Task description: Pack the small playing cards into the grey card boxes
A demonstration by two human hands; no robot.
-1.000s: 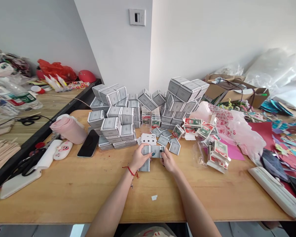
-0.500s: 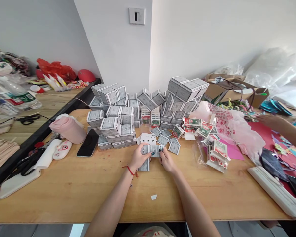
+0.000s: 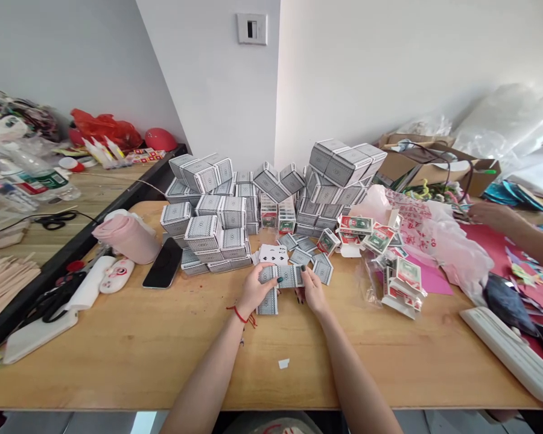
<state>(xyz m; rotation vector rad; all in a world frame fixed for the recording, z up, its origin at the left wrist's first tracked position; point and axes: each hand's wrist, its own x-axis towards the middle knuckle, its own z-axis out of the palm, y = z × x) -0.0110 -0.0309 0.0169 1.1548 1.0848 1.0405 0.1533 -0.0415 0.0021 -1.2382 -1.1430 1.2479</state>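
Observation:
My left hand (image 3: 254, 290) and my right hand (image 3: 311, 292) meet over the wooden table (image 3: 131, 337), both pinching a small spread of grey-backed playing cards (image 3: 284, 276). A further card (image 3: 268, 301) hangs below the left fingers. Just beyond lies a face-up white card with black pips (image 3: 273, 254) and several loose grey-backed cards (image 3: 320, 267). Behind them rises a big heap of grey card boxes (image 3: 217, 211).
A black phone (image 3: 163, 263), a pink roll (image 3: 125, 236) and a white case lie at left. Red-and-green card packs (image 3: 400, 274) and a pink plastic bag (image 3: 434, 238) sit at right. Another person's hand (image 3: 489, 214) reaches over coloured paper at far right. A paper scrap (image 3: 283, 363) lies near me.
My hands stay at the same spot, shifting the cards slightly. The other person's hand at far right has reached further in over the coloured paper.

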